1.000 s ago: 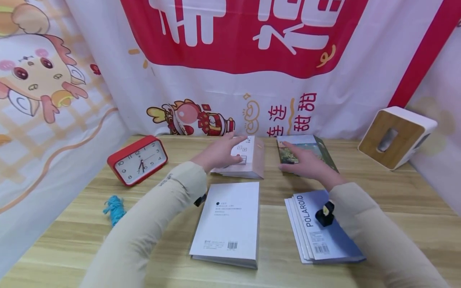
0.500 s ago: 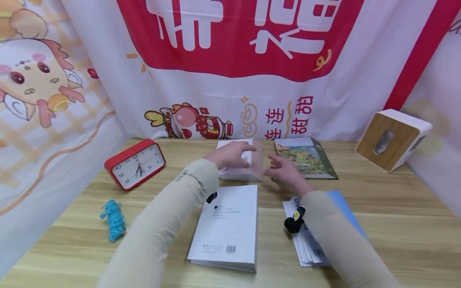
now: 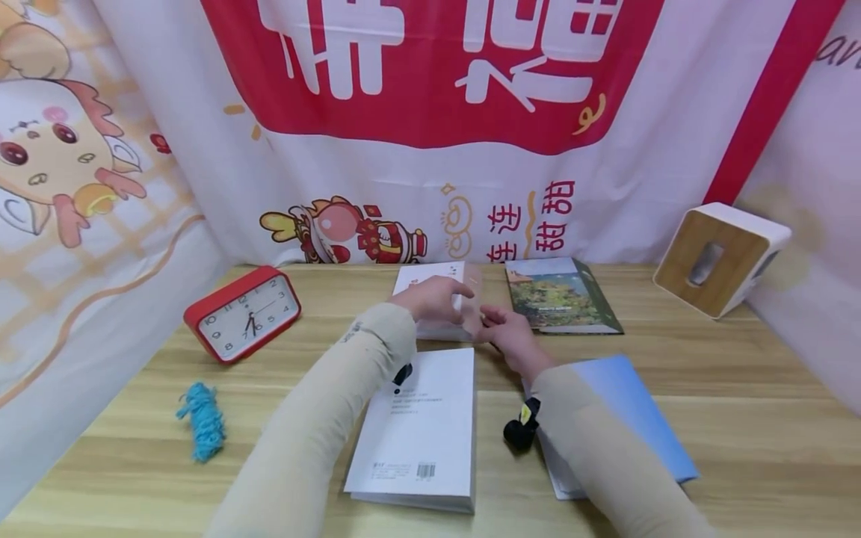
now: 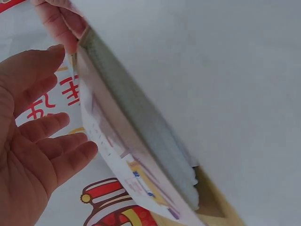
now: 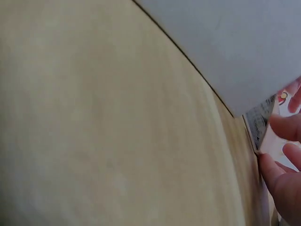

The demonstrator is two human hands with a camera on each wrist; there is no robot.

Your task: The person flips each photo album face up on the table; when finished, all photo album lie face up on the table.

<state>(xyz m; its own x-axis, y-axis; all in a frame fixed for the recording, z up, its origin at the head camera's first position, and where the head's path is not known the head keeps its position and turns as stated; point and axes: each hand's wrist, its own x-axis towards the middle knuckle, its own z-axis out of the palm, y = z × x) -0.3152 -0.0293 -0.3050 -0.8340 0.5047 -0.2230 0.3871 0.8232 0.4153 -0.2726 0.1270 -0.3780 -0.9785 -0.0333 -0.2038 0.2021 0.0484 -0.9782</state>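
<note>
A thick book (image 3: 430,272) with a white cover and pale pink spine lies near the back of the table. Over its cover my left hand (image 3: 440,299) hovers; the left wrist view shows that hand (image 4: 40,136) with fingers loosely bent and apart from the book (image 4: 117,146). At the front right corner, the thumb and forefinger of my right hand (image 3: 514,340) pinch the book by its spine. In the right wrist view, only part of the right hand (image 5: 287,183) appears, at the book's corner (image 5: 261,120).
Closer to me lie a white book (image 3: 424,441) and a blue-covered stack (image 3: 625,403), partly under my right sleeve. A landscape-covered book (image 3: 558,299) is behind. Left are a red clock (image 3: 245,314) and blue yarn (image 3: 204,422); a wood-fronted box (image 3: 713,258) stands right.
My right hand has moved left from above the landscape-covered book to the pink-spined book's corner. My left hand has come slightly right and nearer me, still above that book.
</note>
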